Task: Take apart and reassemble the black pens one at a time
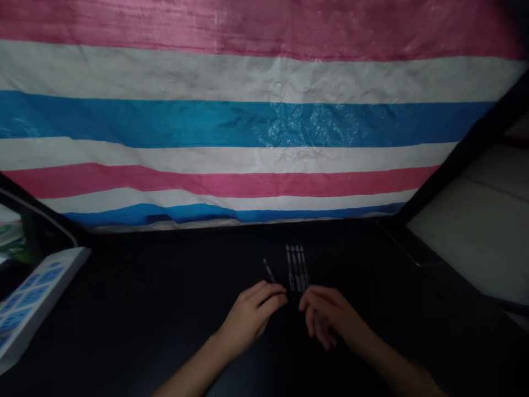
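My left hand [252,314] rests on the dark table [144,309], fingers curled, with a thin dark pen [269,271] sticking out from its fingertips toward the far side. My right hand [328,317] lies just to its right, fingers bent downward and close together, fingertips at the near ends of several slim pens [296,270] laid side by side. Whether the right hand grips any of them is unclear in the dim light.
A striped pink, white and blue tarp [264,121] hangs behind the table. A white power strip with blue sockets [31,300] lies at the left edge. A pale surface [475,237] and a dark flat object [409,245] sit at the right.
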Tool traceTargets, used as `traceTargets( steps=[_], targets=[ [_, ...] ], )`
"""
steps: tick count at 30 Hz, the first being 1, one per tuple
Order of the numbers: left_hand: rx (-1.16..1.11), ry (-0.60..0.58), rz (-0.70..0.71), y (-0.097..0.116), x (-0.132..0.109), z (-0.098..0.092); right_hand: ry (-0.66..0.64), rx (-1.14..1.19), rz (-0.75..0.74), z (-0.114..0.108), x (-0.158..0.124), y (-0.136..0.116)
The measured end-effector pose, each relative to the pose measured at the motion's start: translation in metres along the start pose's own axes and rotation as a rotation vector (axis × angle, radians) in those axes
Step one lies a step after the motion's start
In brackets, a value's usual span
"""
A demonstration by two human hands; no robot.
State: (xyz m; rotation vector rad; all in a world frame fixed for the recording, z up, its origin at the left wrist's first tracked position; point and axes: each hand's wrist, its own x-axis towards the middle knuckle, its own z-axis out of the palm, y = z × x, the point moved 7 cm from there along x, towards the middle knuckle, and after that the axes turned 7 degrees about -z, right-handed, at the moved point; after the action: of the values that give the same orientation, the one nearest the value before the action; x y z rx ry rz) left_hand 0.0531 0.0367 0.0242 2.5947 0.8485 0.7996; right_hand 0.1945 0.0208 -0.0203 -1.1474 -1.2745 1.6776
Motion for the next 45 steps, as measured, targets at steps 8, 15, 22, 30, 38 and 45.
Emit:
traceTargets(
  steps=[8, 15, 22, 30, 38, 45],
  targets=[
    [-0.248, 0.086, 0.115, 0.022, -0.005, -0.005, -0.194, 0.296, 0.143, 0.039, -0.006, 0.03],
    [-0.983, 0.251, -0.407, -0.016, -0.002, 0.0, -0.275, 0.34, 0.148, 0.039, -0.004, 0.038],
    [-1.539, 0.044, -0.772, -0.027, -0.003, 0.033, -0.455, 0.396, 0.218, 0.051, -0.013, 0.023],
    [-1.508, 0.083, -0.875, -0.034, -0.008, 0.037, -0.326, 0.311, 0.222, 0.043, -0.007, 0.031],
    [-1.455, 0.097, -0.848, -0.03, -0.007, 0.033, -0.148, 0.158, 0.24, 0.036, -0.007, 0.034],
    [-1.411, 0.075, -0.798, -0.031, -0.006, 0.035, -0.237, 0.314, 0.238, 0.044, -0.013, 0.028]
  ],
)
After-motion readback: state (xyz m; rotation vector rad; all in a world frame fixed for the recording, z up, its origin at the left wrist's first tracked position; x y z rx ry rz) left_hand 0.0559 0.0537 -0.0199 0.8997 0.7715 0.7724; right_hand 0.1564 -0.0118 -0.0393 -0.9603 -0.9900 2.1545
